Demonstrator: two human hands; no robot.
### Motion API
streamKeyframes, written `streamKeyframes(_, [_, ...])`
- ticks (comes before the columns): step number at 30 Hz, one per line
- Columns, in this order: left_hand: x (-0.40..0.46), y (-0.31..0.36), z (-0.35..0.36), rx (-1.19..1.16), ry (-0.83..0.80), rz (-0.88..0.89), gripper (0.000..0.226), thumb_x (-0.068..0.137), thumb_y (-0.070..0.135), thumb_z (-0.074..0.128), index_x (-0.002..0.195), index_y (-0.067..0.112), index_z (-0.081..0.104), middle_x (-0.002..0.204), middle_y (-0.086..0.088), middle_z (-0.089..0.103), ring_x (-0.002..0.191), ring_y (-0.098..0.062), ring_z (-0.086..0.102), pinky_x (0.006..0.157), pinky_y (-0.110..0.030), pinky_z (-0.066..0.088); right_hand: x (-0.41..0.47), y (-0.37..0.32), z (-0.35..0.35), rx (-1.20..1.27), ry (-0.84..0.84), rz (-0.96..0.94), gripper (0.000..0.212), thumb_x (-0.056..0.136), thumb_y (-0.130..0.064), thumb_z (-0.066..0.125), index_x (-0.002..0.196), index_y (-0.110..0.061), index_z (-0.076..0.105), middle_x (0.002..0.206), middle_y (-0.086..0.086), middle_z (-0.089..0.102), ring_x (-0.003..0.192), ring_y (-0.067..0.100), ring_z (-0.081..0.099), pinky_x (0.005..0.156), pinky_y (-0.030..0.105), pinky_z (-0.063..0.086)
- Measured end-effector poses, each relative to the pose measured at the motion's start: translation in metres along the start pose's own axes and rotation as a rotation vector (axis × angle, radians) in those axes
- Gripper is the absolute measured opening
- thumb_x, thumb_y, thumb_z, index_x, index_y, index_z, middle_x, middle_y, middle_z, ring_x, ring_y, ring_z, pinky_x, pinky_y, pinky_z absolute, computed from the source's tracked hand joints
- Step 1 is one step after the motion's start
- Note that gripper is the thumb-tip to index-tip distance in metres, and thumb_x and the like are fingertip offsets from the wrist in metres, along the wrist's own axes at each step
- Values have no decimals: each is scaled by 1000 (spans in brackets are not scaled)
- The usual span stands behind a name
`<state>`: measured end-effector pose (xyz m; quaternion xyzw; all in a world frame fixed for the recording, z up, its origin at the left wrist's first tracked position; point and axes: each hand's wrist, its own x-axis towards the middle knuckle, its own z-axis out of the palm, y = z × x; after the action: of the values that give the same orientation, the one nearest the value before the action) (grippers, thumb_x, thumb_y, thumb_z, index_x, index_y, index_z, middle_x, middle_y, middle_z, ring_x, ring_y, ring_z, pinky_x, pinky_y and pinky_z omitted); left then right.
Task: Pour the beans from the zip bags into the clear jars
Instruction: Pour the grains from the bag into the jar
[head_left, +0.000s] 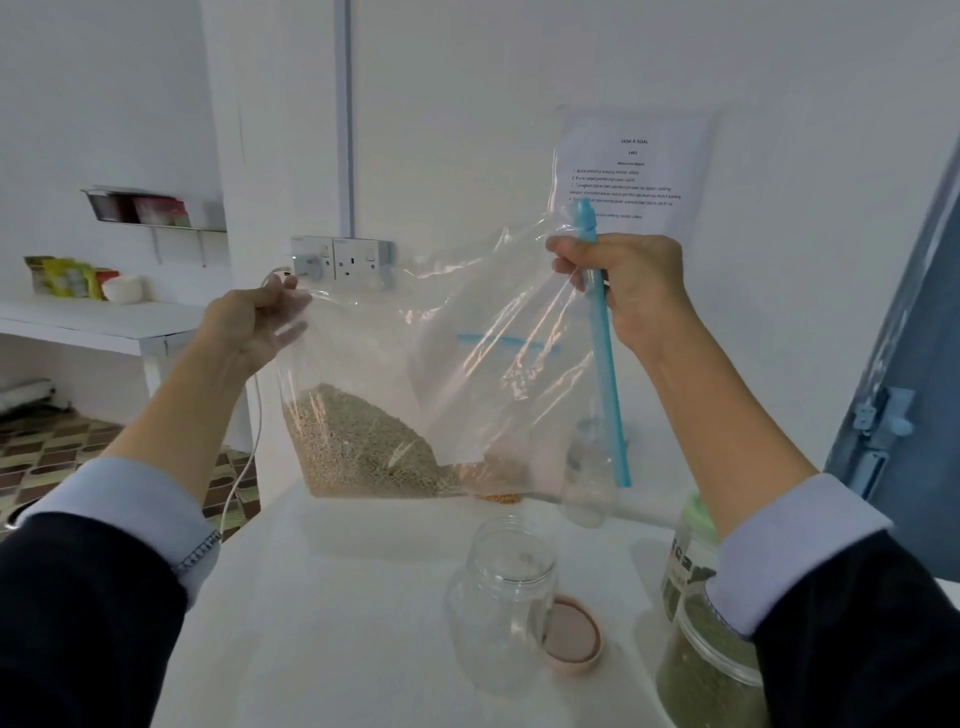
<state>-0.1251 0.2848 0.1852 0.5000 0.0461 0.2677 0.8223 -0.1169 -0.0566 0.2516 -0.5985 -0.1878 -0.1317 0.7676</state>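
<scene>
Nearest, at the right edge of the white table (322, 613), a jar of green beans (711, 670) is seen, partly hidden by a dark sleeve with a pale blue cuff. Just left of it an empty clear jar (501, 597) stands upright and open, with a pinkish lid (571, 642) lying beside its base. Above the far part of the table a clear zip bag (431, 364) is held up in the air by both hands. Its top left corner is pinched by the curled fingers of the left hand (249, 322), and its blue zip strip (605, 374) is gripped in the closed fist of the right hand (623, 286). Pale beans (358, 447) are heaped in the bag's lower left corner. Farther back, a double wall socket (340, 257) and a printed sheet (636, 174) are fixed to the white wall.
</scene>
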Motion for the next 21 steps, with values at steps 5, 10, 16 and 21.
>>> streamKeyframes(5, [-6, 8, -8, -10, -3, 74, 17, 96, 6, 45, 88, 9, 60, 63, 7, 68, 71, -5, 68, 89, -31, 47, -15, 3, -2, 12, 22, 52, 23, 72, 0, 79, 70, -16, 63, 81, 13, 69, 71, 22, 65, 79, 30, 56])
streamKeyframes(10, [-9, 28, -12, 39, -27, 157, 39, 91, 0, 49, 64, 14, 73, 63, 5, 67, 67, -6, 66, 81, -24, 47, -24, 3, 10, 66, 88, 82, 16, 72, -2, 79, 75, -9, 65, 88, 17, 71, 76, 24, 67, 82, 32, 57])
streamKeyframes(16, [-18, 40, -22, 89, -120, 217, 39, 92, -8, 42, 64, 14, 58, 92, 5, 72, 93, -12, 68, 90, -33, 49, -32, 6, 26, 97, 135, 60, 20, 69, -1, 81, 67, -14, 66, 74, 12, 70, 70, 22, 64, 79, 32, 55])
streamKeyframes(21, [-15, 47, -40, 138, -89, 201, 50, 93, -4, 43, 56, 12, 72, 91, 0, 75, 83, -14, 71, 84, -34, 52, -30, 17, 27, 113, 152, 81, 21, 68, -8, 83, 85, 1, 73, 75, 12, 71, 70, 21, 63, 79, 30, 55])
